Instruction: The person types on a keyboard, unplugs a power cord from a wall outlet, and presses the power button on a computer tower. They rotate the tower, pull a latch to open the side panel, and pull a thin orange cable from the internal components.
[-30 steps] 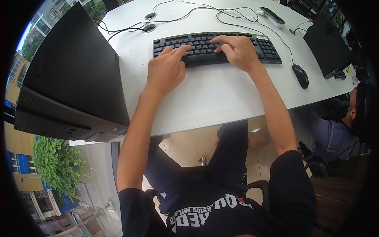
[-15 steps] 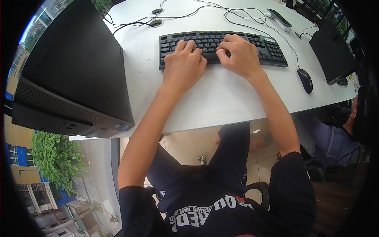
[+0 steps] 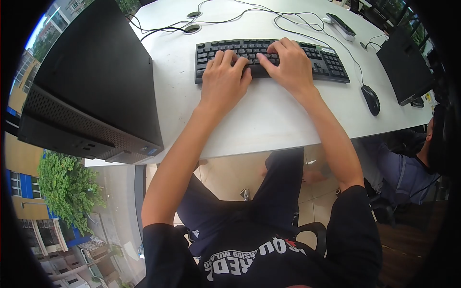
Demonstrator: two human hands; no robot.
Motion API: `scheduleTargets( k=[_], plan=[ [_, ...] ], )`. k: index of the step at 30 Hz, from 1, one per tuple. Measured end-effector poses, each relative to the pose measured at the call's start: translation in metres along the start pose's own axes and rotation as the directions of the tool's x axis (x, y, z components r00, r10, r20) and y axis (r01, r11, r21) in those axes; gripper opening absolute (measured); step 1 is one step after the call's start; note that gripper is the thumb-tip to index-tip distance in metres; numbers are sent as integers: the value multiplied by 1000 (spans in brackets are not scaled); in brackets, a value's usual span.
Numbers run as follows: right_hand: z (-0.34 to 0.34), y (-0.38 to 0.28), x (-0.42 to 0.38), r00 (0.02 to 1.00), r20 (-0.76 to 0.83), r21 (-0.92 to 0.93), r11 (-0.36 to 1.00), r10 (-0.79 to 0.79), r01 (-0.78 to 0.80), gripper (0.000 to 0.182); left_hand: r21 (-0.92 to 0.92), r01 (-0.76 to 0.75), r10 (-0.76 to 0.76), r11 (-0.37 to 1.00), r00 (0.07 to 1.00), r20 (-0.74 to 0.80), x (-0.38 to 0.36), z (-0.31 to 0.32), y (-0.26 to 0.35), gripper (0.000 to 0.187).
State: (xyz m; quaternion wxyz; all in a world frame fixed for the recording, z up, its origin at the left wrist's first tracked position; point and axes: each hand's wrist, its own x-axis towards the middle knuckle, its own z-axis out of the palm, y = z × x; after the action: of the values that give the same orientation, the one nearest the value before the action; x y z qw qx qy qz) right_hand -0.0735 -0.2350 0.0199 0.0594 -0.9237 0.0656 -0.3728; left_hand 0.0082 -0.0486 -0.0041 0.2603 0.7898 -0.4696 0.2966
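A black keyboard (image 3: 331, 65) lies on the white desk, with both hands over its keys. My left hand (image 3: 223, 79) rests on the left part of the keyboard, its fingers bent and slightly apart, its thumb by the front edge. Over the middle keys is my right hand (image 3: 292, 67), thumb stretched out toward the left and fingers curved down onto the keys. Neither hand holds anything. The keys beneath the fingers are partly hidden.
A black computer tower (image 3: 103, 72) stands on the desk at the left. To the right lie a wired mouse (image 3: 370, 100) and a second black case (image 3: 406, 65). Cables (image 3: 230, 20) run across the back near a phone (image 3: 341, 24). Another person (image 3: 406, 168) sits at the right.
My right thumb has moved out from the curled fingers, and that hand has opened. The left fingers have spread a little on the keys. The view has shifted slightly.
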Motion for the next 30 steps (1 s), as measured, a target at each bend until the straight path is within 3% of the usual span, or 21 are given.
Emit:
scheduleTargets(
  k=[5,8,9,12,18,23,25,28,30],
  plan=[
    [13,12,-2,994,-81,31,996,-80,82,49,27,57,-57,998,998,4,-5,1,-7,44],
    [19,10,-7,994,-3,10,994,-113,113,66,95,79,-88,992,992,89,-11,6,-10,59],
    [22,9,-10,990,127,-5,998,-68,69,76,111,72,-87,991,987,132,-13,7,-11,64],
    [24,10,-15,953,300,-24,998,-40,50,80,145,62,-94,987,971,220,-14,9,-12,74],
    [28,12,-15,944,329,-98,993,-35,71,78,138,97,-127,986,966,225,-16,16,-14,81],
    [21,2,-31,951,309,-211,976,13,55,72,144,96,-116,985,983,139,-42,12,-3,75],
    [11,0,-48,955,297,-183,981,-8,65,68,145,76,-96,987,986,137,-60,-8,15,71],
    [-18,-17,-86,960,277,-67,996,-32,53,62,-42,47,-41,998,990,133,-92,-60,35,61],
    [-47,-33,-116,952,303,29,999,-30,22,58,-111,44,-41,993,999,25,-108,-126,57,58]
  ],
)
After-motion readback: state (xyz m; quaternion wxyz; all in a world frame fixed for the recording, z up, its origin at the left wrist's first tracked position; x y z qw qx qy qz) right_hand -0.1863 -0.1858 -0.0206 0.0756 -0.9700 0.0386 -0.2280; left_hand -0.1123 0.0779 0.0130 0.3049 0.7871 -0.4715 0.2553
